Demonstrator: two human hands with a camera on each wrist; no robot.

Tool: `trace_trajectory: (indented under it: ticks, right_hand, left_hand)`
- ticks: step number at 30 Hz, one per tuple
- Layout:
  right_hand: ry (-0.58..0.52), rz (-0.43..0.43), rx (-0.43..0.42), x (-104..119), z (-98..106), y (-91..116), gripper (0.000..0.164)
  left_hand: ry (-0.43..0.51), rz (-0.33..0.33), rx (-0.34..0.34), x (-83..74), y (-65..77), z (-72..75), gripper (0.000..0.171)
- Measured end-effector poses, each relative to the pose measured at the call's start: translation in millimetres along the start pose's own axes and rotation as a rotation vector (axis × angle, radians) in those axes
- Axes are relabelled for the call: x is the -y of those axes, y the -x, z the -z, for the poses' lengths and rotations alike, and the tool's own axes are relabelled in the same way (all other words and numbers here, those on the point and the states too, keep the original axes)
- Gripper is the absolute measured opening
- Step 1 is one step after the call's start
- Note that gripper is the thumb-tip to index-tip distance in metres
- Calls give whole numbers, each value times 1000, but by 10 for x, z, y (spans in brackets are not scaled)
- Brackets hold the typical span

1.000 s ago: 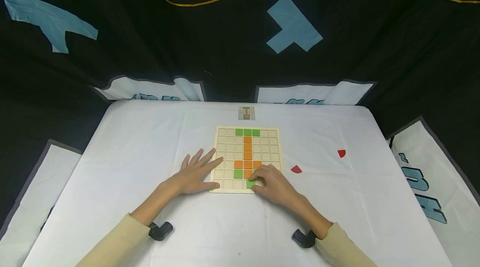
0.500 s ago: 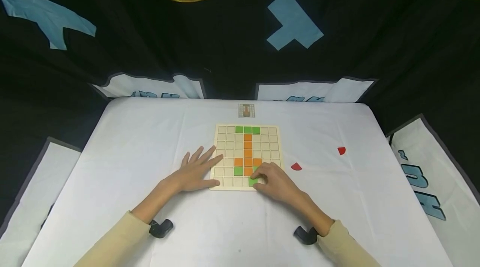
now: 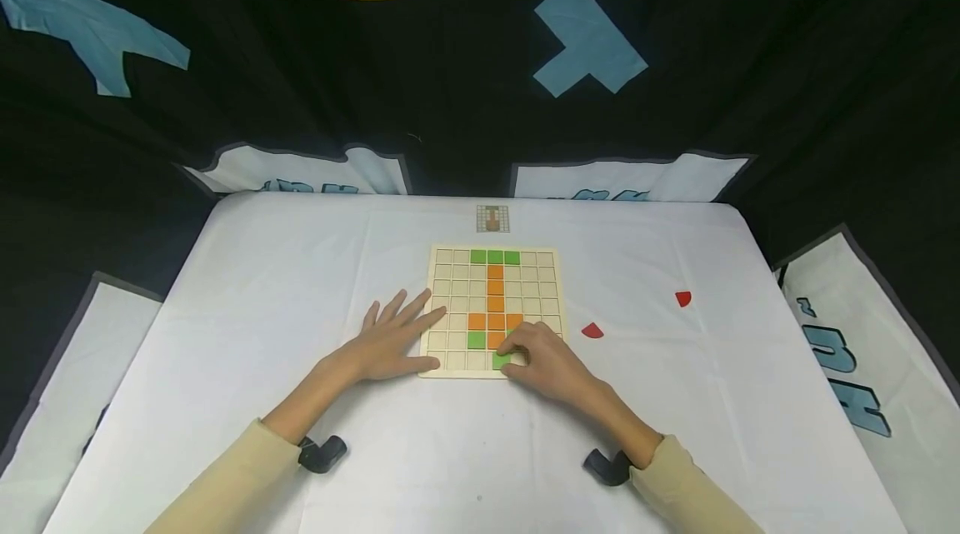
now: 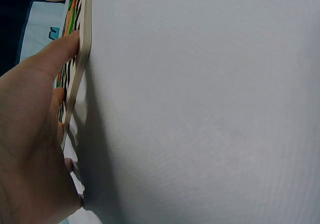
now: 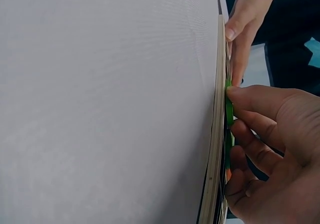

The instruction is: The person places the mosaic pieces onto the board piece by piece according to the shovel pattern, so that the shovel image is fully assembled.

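Observation:
A pale wooden grid board [image 3: 536, 292] lies on the white table, with green and orange square tiles set in its cells. My left hand [image 3: 386, 346] rests on the board's left edge, fingers spread, thumb at the lower left corner. Between thumb and fingers, my right hand [image 3: 551, 363] pinches a green square tile [image 3: 500, 361] at the board's bottom row; the right wrist view shows this green tile [image 5: 229, 109] tilted against the board's surface. Part of another green tile just above it is hidden by the right hand.
Two red quarter-round pieces lie right of the board, a nearer red piece [image 3: 592, 331] and a farther red piece [image 3: 682, 299]. Behind the board is a small pattern card [image 3: 492, 219]. A black cloth [image 3: 450, 101] hangs beyond the table's far edge.
The green tile in my right hand has shifted slightly right along the bottom row, then back left. My left hand has kept its place on the board.

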State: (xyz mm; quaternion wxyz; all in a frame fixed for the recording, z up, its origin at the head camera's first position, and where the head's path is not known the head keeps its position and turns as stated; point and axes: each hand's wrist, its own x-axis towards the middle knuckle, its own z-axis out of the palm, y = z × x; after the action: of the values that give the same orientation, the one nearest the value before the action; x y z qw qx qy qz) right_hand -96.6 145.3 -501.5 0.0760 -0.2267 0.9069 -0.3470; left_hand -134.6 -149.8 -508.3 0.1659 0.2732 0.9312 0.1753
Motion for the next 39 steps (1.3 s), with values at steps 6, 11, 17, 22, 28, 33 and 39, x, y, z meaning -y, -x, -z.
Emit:
trace_trajectory:
  ticks: [6, 11, 17, 22, 28, 33, 39]
  right_hand:
    - [19, -1, -2, -5, -29, -27, 16]
    - [24, 31, -10, 8, -44, -48, 15]
    - [42, 45, -21, 9, -59, -40, 16]
    - [10, 18, -40, -29, -27, 1, 20]
    - [-42, -36, -135, -189, 202, 102, 25]
    - [-29, -107, -219, -411, 466, 220, 28]
    - [15, -262, -247, -678, 654, 364, 35]
  left_hand:
    - [0, -4, 2, 8, -7, 2, 83]
    - [2, -3, 1, 7, -14, 7, 84]
    - [-2, 0, 3, 4, -14, -4, 84]
    - [1, -2, 4, 4, -12, -17, 84]
    - [-2, -6, -1, 9, -17, -19, 84]
    - [0, -7, 4, 7, -18, -10, 84]
    - [-1, -1, 10, 11, -20, -9, 84]
